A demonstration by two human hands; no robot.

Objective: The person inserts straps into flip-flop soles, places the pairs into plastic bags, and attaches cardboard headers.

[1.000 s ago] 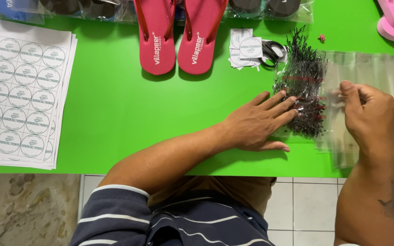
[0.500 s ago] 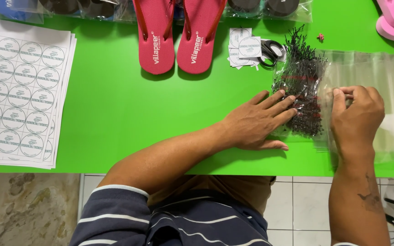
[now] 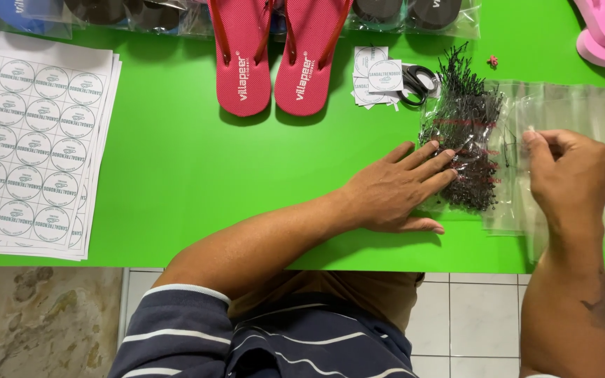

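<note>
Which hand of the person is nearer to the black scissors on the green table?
Left. The left hand lies flat below the scissors, fingertips on the bundle of black ties. The right hand is farther to the right, pinching the clear plastic bags.

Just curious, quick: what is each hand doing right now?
Left hand: open, flat, fingertips on the bundle of black tag pins.
Right hand: fingers pinched on the clear plastic bags.
</note>
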